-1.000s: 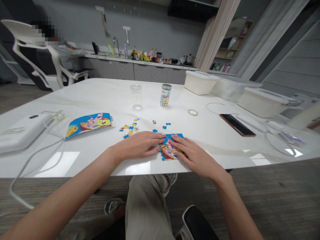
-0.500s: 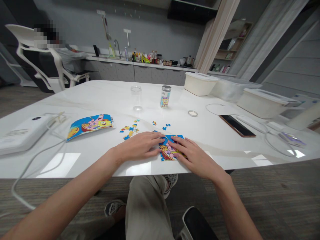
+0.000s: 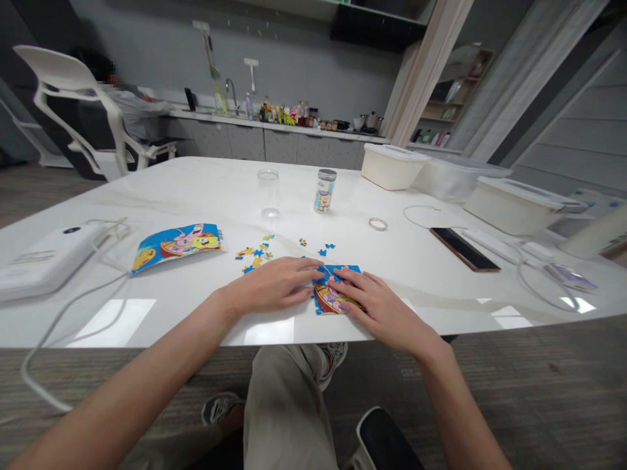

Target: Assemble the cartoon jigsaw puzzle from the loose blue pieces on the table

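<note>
A partly joined jigsaw puzzle (image 3: 329, 301) with a blue, pink and brown cartoon picture lies flat near the table's front edge. My left hand (image 3: 274, 284) rests palm down, its stretched fingers touching the puzzle's left side. Across the puzzle's right part lies my right hand (image 3: 379, 303), fingers spread and covering some of the picture. Loose jigsaw pieces (image 3: 257, 254) are scattered beyond my left hand, with a few more blue pieces (image 3: 323, 252) behind the puzzle. To the left, a curled picture sheet (image 3: 181, 245) shows a similar cartoon scene.
Behind the pieces stand a clear jar (image 3: 269, 194) and a lidded cartoon-printed can (image 3: 324, 191). A ring-shaped lid (image 3: 377, 224), a phone (image 3: 463, 249), cables and storage boxes (image 3: 393, 166) are on the right. A white device (image 3: 44, 261) with cables sits left. A person (image 3: 140, 111) sits in the background.
My hands stay almost in place on the puzzle, with only slight finger shifts. The camera view has moved a little.
</note>
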`<state>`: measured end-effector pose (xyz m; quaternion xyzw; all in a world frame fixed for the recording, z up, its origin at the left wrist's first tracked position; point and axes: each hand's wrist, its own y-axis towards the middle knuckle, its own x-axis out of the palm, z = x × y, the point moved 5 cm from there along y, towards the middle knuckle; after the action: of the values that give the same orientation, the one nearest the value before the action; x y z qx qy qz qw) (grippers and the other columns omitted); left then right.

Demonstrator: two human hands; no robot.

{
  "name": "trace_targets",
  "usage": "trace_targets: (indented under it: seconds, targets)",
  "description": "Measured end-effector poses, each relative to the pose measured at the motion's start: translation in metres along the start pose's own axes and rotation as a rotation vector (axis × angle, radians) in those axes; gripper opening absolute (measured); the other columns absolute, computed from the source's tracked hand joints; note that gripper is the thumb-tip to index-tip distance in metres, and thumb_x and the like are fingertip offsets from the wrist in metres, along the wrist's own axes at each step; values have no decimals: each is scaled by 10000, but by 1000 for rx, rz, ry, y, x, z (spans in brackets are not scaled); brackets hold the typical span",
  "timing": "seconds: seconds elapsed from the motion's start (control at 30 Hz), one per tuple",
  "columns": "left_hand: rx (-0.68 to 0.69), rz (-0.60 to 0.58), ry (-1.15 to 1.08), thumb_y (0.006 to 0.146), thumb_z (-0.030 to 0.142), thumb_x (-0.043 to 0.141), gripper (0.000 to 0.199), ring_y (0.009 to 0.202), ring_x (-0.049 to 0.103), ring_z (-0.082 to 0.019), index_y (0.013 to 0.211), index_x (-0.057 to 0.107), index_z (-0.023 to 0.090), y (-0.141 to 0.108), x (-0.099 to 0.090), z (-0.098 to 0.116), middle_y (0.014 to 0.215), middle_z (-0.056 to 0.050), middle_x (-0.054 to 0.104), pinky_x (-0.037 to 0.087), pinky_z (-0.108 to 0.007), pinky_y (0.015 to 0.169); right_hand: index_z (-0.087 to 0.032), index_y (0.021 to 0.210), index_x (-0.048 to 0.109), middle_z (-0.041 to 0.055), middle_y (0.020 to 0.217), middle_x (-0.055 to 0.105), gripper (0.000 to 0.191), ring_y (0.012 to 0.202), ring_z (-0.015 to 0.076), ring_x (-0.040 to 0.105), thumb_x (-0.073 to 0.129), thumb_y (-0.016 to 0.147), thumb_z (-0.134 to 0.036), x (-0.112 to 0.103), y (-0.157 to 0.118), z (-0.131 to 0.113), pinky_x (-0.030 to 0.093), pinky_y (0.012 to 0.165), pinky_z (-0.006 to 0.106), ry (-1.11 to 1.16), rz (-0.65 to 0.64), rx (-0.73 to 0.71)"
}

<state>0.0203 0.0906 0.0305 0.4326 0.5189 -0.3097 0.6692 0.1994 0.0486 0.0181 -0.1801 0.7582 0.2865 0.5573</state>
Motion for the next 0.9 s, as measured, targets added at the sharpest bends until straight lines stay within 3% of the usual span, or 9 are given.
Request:
trace_targets:
  seconds: [0.13, 0.37, 0.53, 0.7, 0.9]
  targets:
    - [62, -23, -39, 944, 237, 451, 330, 1199, 560, -224, 1243, 588, 219, 0, -1, 3, 1384, -99, 540, 459, -406, 1012, -303, 1382, 490, 45, 1448, 483, 424, 1364, 226, 400, 360, 989, -393, 0, 0, 0, 354, 1101, 507, -5, -7, 5]
    - [44, -37, -85, 952, 302, 457, 343, 1266, 515, -217, 1262, 576, 217, -2, -2, 1, 1378, -107, 548, 441, -381, 1037, -284, 1400, 458, 40, 1453, 479, 443, 1366, 219, 399, 360, 988, -412, 0, 0, 0, 358, 1102, 500, 14, -5, 5]
    - [-73, 28, -67, 970, 302, 391, 364, 1232, 532, -213, 1298, 503, 189, -5, -9, -7, 1363, -111, 553, 440, -384, 1033, -297, 1404, 453, 30, 1458, 474, 439, 1375, 222, 390, 362, 987, -399, -1, -1, 1, 368, 1103, 497, 45, 8, 7]
    - [-69, 66, -6, 950, 254, 408, 326, 1129, 578, -208, 1239, 543, 187, -3, -6, -9, 1252, -111, 604, 472, -379, 978, -307, 1439, 400, 28, 1523, 378, 460, 1403, 227, 348, 333, 993, -391, -3, -3, 6, 343, 1131, 501, 84, 67, 96]
    - [-28, 31, -3, 955, 266, 421, 289, 1142, 562, -205, 1193, 578, 216, -1, 0, -6, 1260, -87, 605, 455, -378, 994, -278, 1428, 423, 51, 1503, 409, 464, 1404, 235, 349, 333, 990, -403, 0, -3, 11, 329, 1138, 510, 94, 69, 163]
